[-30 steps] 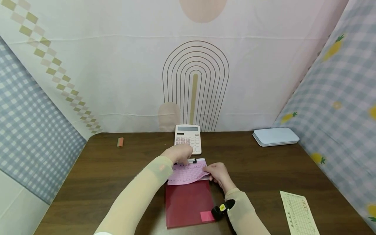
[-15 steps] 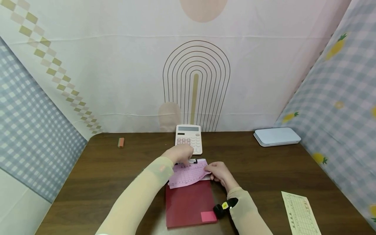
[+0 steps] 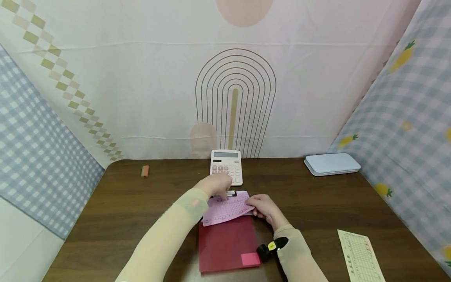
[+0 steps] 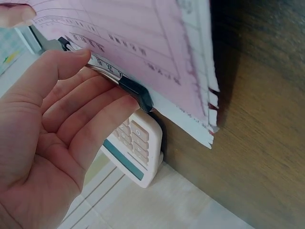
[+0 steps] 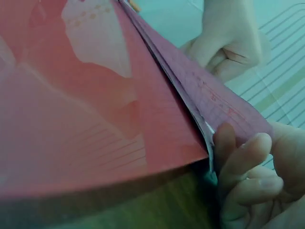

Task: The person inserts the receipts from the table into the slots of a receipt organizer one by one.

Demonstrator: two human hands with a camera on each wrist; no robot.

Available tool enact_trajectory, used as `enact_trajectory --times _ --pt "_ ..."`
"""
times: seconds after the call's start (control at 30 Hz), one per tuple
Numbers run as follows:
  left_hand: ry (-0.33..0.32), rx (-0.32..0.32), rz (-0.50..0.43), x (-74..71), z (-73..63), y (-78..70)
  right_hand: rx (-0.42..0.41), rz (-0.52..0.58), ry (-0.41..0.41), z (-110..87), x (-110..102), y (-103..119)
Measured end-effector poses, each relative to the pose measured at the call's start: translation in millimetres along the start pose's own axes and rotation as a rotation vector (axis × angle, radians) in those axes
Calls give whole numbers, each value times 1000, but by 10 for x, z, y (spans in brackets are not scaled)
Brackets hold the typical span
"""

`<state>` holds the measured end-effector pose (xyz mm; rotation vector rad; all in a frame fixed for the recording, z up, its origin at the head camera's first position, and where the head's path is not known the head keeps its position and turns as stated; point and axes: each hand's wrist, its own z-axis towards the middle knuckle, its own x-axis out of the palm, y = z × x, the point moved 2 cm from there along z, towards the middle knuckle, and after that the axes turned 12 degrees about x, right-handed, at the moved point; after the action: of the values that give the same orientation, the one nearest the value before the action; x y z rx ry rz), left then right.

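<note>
Pink printed form sheets (image 3: 225, 211) lie over the upper part of a dark red folder (image 3: 227, 246), their lower edge lifted and bent. A black-ended metal clip (image 4: 136, 90) crosses the top of the sheets. My left hand (image 3: 215, 184) reaches over from the left and grips at this clip, thumb by the paper and fingers curved behind, as the left wrist view shows. At the sheets' right edge my right hand (image 3: 264, 207) pinches the paper between thumb and fingers. Whitish sheets (image 4: 205, 136) with ragged torn ends show beneath the pink one.
Just beyond the left hand stands a white calculator (image 3: 232, 168). A small orange eraser-like block (image 3: 145, 171) lies far left, a pale blue case (image 3: 332, 163) far right. Nearer right is a yellowish printed form (image 3: 361, 254). A pink sticky note (image 3: 250, 259) marks the folder's corner.
The pink sheet's lower left corner has shifted slightly toward me, and its right edge slightly right with the right hand. The left hand keeps its place at the clip.
</note>
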<state>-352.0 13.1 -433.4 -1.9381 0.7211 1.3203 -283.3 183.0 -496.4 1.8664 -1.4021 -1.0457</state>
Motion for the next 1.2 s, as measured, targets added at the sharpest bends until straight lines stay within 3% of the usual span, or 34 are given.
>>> enact_trajectory --times 0.13,0.2,0.6,1.2 --pt "8 14 17 -9 -1 -7 25 33 87 -9 -42 -9" --pt "14 23 34 -14 -4 -9 49 44 93 -20 -44 -1" --pt "9 15 37 0 -7 -27 76 -44 -95 -23 92 25" --pt "-29 16 70 37 -4 -10 76 -13 -130 -10 119 28"
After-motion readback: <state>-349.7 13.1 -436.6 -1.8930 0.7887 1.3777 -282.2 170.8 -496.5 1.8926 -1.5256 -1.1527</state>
